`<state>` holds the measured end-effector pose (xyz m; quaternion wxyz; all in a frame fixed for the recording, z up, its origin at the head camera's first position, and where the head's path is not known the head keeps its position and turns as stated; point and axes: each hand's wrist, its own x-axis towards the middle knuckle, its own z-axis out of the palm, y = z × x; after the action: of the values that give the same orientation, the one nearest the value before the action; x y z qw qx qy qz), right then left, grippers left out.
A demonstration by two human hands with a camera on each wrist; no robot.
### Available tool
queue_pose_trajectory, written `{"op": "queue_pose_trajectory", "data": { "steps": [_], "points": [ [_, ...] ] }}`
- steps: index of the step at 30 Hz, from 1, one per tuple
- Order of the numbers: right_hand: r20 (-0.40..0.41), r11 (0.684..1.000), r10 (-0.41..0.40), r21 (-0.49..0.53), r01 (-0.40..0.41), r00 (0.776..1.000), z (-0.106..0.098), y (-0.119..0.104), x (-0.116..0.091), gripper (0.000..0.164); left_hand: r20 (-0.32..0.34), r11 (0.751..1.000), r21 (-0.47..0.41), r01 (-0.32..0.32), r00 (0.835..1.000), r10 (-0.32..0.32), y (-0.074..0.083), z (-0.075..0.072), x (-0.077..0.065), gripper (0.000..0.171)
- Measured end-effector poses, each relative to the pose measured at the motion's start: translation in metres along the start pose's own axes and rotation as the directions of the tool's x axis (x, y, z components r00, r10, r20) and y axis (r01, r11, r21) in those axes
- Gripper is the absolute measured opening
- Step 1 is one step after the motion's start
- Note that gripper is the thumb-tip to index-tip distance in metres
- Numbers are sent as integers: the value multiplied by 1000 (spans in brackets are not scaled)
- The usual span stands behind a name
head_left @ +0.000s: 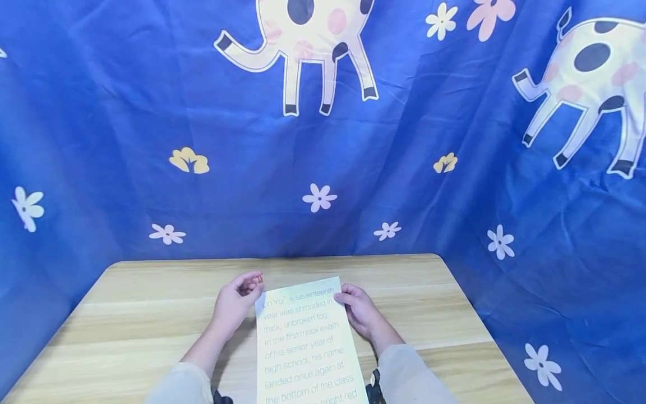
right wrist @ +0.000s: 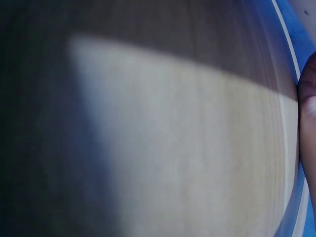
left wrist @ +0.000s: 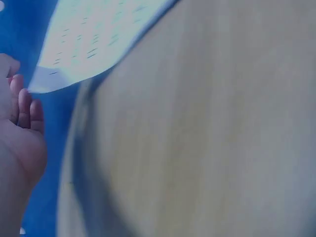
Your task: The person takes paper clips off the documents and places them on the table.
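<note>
A white sheet of paper (head_left: pixel 305 342) with large printed English text is held up at a tilt over the table, its lower end cut off by the head view. My right hand (head_left: pixel 360 311) grips its upper right edge, thumb on the printed face and fingers behind. Beside the upper left corner is my left hand (head_left: pixel 239 300), fingers loosely curled, thumb tip close to the paper's edge. A small reddish spot shows at its fingertips. The left wrist view has the paper (left wrist: pixel 89 44) bending near the left hand (left wrist: pixel 22 123). Only part of the right hand (right wrist: pixel 308 98) enters the right wrist view.
A light wood-grain table (head_left: pixel 151 303) with rounded far corners lies under both hands. Blue curtains (head_left: pixel 242 185) printed with cows and flowers stand behind it and along both sides. Dark shadows (right wrist: pixel 39 148) fall across the tabletop below the paper. Dark bands circle both wrists.
</note>
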<state>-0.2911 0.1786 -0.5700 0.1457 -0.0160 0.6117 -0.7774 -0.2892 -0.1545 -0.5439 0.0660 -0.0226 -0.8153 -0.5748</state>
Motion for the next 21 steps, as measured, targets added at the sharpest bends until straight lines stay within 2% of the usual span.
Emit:
{"op": "queue_pose_trajectory", "data": {
  "steps": [3, 7, 10, 16, 21],
  "points": [
    [0, 1000, -9, 9, 9, 1000, 0, -1, -1, 20, 19, 989, 130, -74, 997, 72, 9, -13, 4, 40],
    [12, 1000, -14, 0, 14, 1000, -1, -1, -2, 20, 48, 953, 260, -156, 988, 148, 16, -28, 4, 39],
    [5, 1000, -6, -5, 6, 1000, -2, -2, -3, 21, 58, 939, 290, -188, 982, 179, 17, -37, 3, 40],
    [2, 1000, -5, 13, 5, 1000, -2, -5, -2, 21, 59, 927, 309, -213, 977, 205, 14, -49, -1, 39],
    [19, 1000, 13, 24, -13, 1000, 0, -3, -2, 21, 56, 891, 388, -233, 972, 230, 3, -57, -7, 36]
  ]
}}
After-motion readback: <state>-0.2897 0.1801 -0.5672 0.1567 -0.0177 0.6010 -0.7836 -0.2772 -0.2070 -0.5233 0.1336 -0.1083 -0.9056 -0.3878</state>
